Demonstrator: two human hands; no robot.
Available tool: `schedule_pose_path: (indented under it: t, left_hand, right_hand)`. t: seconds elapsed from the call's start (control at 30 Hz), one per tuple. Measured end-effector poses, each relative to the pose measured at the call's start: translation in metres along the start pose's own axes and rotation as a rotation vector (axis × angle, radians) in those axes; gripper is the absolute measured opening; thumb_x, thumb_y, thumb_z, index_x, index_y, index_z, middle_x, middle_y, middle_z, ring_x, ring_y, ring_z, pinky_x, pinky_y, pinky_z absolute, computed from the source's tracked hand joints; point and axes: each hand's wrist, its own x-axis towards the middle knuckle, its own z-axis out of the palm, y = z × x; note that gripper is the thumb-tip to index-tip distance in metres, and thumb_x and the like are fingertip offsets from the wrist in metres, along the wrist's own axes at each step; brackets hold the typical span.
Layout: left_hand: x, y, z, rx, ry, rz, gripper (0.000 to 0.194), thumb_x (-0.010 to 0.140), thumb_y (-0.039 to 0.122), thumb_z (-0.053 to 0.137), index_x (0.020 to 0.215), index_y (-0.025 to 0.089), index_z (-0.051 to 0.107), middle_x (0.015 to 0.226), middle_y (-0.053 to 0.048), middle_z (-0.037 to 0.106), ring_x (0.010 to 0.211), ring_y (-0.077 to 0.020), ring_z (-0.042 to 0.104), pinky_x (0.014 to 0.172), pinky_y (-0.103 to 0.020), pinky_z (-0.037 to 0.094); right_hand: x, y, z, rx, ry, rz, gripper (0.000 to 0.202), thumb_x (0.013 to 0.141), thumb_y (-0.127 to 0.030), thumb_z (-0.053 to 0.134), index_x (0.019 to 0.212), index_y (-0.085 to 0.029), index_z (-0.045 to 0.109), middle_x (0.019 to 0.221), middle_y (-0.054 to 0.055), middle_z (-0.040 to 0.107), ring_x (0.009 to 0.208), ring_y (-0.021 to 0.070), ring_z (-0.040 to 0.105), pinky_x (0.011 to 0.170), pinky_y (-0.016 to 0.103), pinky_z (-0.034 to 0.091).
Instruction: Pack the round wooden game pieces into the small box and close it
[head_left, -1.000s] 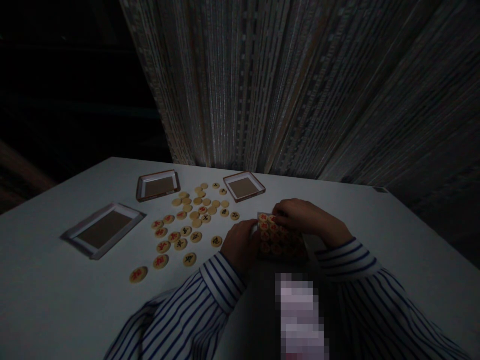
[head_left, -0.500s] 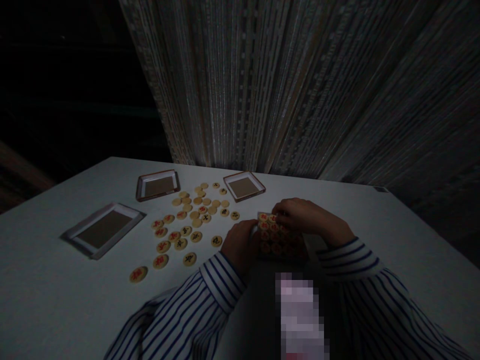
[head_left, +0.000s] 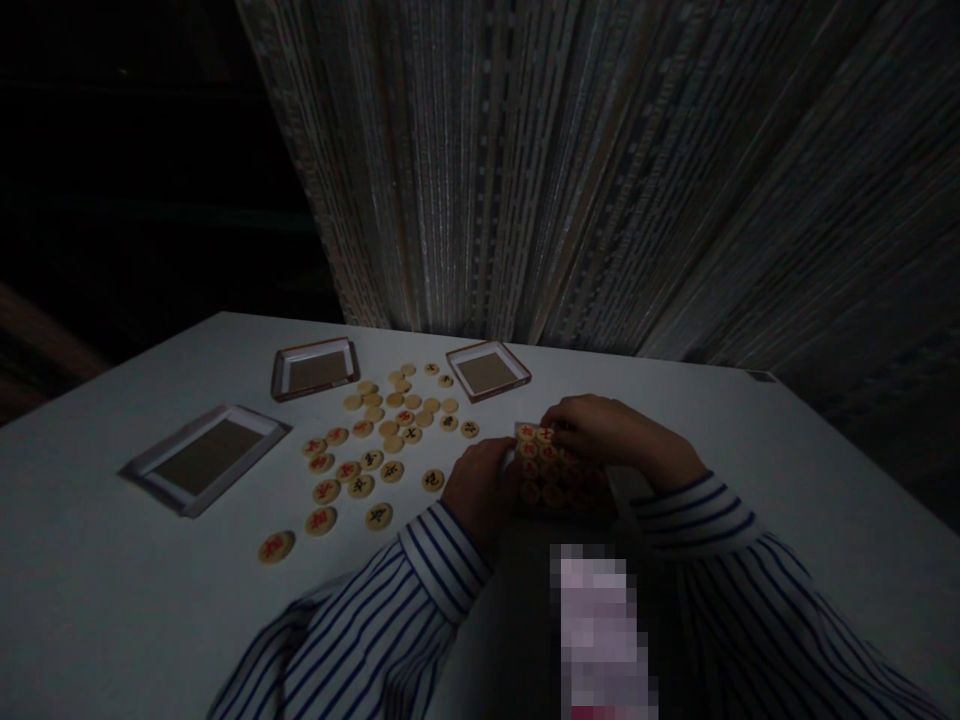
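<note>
A shallow box [head_left: 609,500] stands near the middle of the table, with rows of round wooden pieces [head_left: 551,470] with red characters in it. My left hand [head_left: 481,487] rests at the box's left side, its fingers partly hidden behind the hand. Over the far side of the box, my right hand [head_left: 604,430] has its fingers bent down onto a piece in the top row; shadow hides the fingertips. Several loose pieces [head_left: 371,460], some with red or black characters and some blank side up, lie scattered to the left.
Three open, shallow boxes stand on the white table: one at the left [head_left: 210,455], one at the back left [head_left: 315,370] and one at the back middle [head_left: 489,370]. A striped curtain [head_left: 487,170] hangs behind the table's far edge.
My right hand has shifted very slightly to the left over the box. My left hand and the loose pieces look almost the same.
</note>
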Motion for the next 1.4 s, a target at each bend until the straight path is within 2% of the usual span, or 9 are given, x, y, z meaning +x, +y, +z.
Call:
schedule_pose_path:
  t: [0.4, 1.13, 1.4]
  left_hand:
    - [0.0001, 0.0008, -0.0004, 0.018, 0.006, 0.001, 0.029, 0.083, 0.024, 0.043, 0.107, 0.015, 0.057, 0.102, -0.010, 0.065, 0.094, -0.0216, 0.058, 0.083, -0.037, 0.047]
    - [0.0006, 0.0015, -0.0012, 0.001, -0.026, -0.027, 0.029, 0.083, 0.024, 0.044, 0.107, 0.013, 0.057, 0.103, -0.011, 0.064, 0.096, -0.0224, 0.057, 0.084, -0.038, 0.046]
    - [0.0003, -0.0008, 0.0007, -0.002, -0.017, 0.001, 0.030, 0.084, 0.025, 0.042, 0.108, 0.015, 0.057, 0.103, -0.010, 0.064, 0.095, -0.0225, 0.057, 0.084, -0.038, 0.046]
  right_hand:
    - [-0.0009, -0.0011, -0.0013, 0.020, -0.001, -0.003, 0.031, 0.080, -0.026, 0.047, 0.108, -0.024, 0.061, 0.104, 0.007, 0.064, 0.096, 0.0220, 0.057, 0.076, 0.029, 0.041]
    - [-0.0026, 0.0009, 0.0006, 0.043, 0.012, -0.034, 0.032, 0.079, -0.023, 0.046, 0.107, -0.024, 0.061, 0.106, 0.006, 0.064, 0.096, 0.0227, 0.057, 0.077, 0.032, 0.042]
    - [-0.0027, 0.0002, 0.0002, 0.046, 0.008, -0.026, 0.032, 0.079, -0.023, 0.046, 0.107, -0.025, 0.061, 0.106, 0.006, 0.064, 0.096, 0.0231, 0.057, 0.077, 0.032, 0.042]
